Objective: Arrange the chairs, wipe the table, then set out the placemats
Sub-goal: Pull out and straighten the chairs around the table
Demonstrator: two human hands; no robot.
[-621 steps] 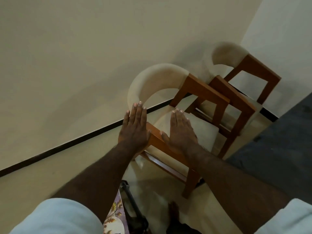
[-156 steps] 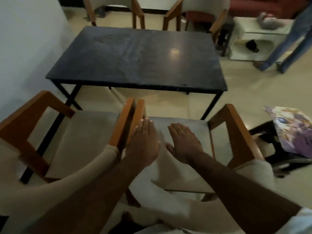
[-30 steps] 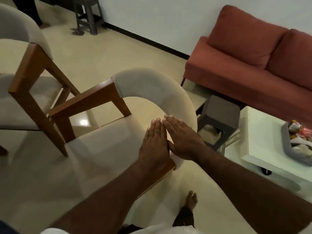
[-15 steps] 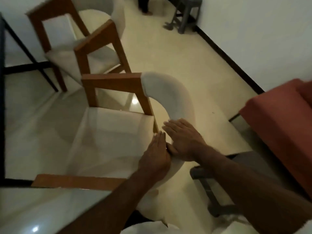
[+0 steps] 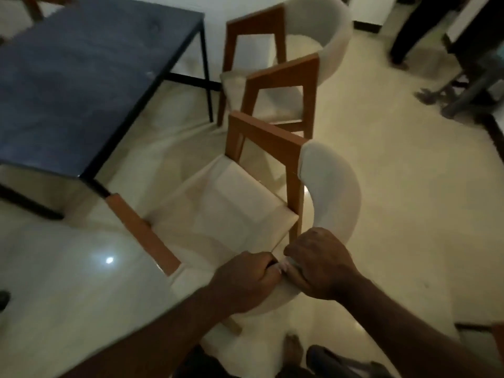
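I am watching both forearms coming in from six o'clock, and the hands are meeting side by side on the padded back (image 5: 331,186) of the chair (image 5: 226,203). The left hand (image 5: 245,279) is curling its fingers over the back's top edge, knuckles up, gripping it; the right hand (image 5: 319,266) is wrapping round the same edge just beside it, thumb side nearly touching the left. Their fingertips are tucking out of sight behind the padding, and the hands are covering the part of the back between them. The whole picture is smearing with blur, so fine detail is getting lost. The chair is sitting at the centre, its seat pointing toward ten o'clock, where the table (image 5: 81,55) is running off the frame's edge. A second chair (image 5: 283,75) is standing at twelve o'clock, just beside the first. At one o'clock someone's legs (image 5: 409,28) are showing, cut off above. My wearer's foot (image 5: 293,347) is resting on the floor (image 5: 409,200) at six o'clock.
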